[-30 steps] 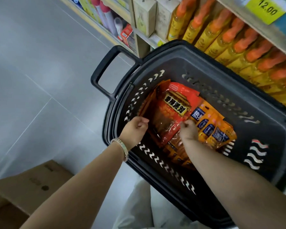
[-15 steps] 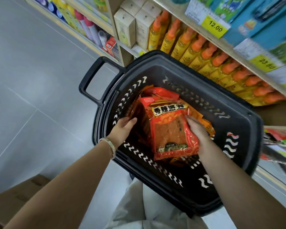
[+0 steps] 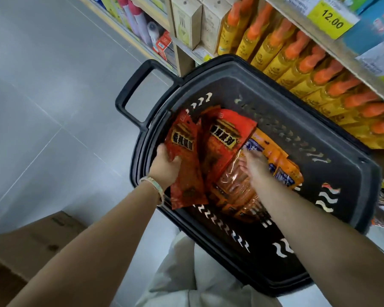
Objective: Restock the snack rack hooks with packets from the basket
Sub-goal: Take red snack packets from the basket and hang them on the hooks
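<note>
The left hand [image 3: 166, 167] gripped one red packet [image 3: 186, 173] at the left edge of the black basket [image 3: 248, 63], while the right hand [image 3: 254, 163] lay with fingers spread on the pile inside. A second red packet [image 3: 226, 134] lay there on orange packets [image 3: 273, 158] with blue labels. Both red ones bore black panels of yellow Chinese characters, too blurred to read, and a yellow shelf tag [image 3: 331, 19] read "12.00".

Glossy grey floor tiles [image 3: 42, 96] with thin pale joints fill the left side under soft, even light. A brown cardboard box [image 3: 31, 247] sits on them at lower left. At upper right, pale wooden store shelving [image 3: 183, 59] carries yellow bottles with orange caps [image 3: 293, 63], tall beige cartons [image 3: 186, 23] and a yellow price tag [image 3: 331, 21] reading 12.00.
</note>
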A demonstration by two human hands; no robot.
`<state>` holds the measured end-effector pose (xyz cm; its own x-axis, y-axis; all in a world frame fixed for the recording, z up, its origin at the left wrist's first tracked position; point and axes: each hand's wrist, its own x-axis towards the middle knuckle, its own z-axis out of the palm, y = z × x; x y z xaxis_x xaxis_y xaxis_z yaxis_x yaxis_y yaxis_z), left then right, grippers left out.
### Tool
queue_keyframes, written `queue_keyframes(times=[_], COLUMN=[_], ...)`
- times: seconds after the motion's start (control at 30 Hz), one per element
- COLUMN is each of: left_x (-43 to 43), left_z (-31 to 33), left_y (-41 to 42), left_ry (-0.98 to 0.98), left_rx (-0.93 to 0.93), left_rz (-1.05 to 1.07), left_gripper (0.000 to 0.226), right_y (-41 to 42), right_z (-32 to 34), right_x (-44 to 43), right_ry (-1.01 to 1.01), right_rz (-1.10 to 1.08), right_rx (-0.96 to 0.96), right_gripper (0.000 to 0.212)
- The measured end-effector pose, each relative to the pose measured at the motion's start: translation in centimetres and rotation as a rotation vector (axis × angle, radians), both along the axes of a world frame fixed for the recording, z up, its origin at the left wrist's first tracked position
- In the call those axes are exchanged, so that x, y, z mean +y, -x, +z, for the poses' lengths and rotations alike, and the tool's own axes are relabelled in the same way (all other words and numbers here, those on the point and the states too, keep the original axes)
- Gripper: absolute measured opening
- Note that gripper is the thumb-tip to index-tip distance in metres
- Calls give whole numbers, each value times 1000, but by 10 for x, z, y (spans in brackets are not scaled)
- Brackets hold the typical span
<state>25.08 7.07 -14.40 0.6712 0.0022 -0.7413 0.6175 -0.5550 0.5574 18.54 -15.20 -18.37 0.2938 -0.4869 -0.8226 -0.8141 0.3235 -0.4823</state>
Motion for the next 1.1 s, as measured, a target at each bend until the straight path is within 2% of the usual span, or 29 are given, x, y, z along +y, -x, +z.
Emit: queue_keyframes(times=[0.1, 0.2, 0.27, 0.37, 0.5, 0.6, 0.7, 0.8, 0.93, 1.03, 1.1], left_x=[-1, -2, -1, 0, -3, -5, -9, -14, -17, -15, -17], left_z=[-8, -14, -17, -16, -9, 4, 27, 55, 104, 143, 173], left_y=[2, -1, -3, -5, -5, -2, 3, 12, 36, 61, 79], left_ry=[-41, 19, 42, 38, 40, 74, 129, 137, 217, 250, 282], left_rx=[6, 81, 146, 190, 181, 120, 60, -41, -196, -287, -352], left_rz=[-96, -31, -6, -12, -60, -37, -24, -143, -264, -337, -371], left_gripper=[23, 26, 31, 43, 37, 25, 21, 16, 13, 11, 19], right_y=[-12, -23, -23, -19, 3, 24, 44, 67, 106, 146, 176], right_z=[-24, -43, -53, -57, -44, -22, 9, 44, 100, 147, 180], right_x=[-2, 3, 7, 10, 12, 14, 15, 17, 24, 27, 27], right_ry=[104, 164, 209, 265, 316, 239, 107, 95, 332, 518, 657], right_rz=[85, 173, 214, 254, 343, 253, 49, 0, 9, 45, 22], right_rx=[95, 150, 161, 167, 101, 32, -88, -169, -258, -367, -440], right_gripper=[28, 38, 33, 14, 7, 7, 21, 27, 35, 28, 25])
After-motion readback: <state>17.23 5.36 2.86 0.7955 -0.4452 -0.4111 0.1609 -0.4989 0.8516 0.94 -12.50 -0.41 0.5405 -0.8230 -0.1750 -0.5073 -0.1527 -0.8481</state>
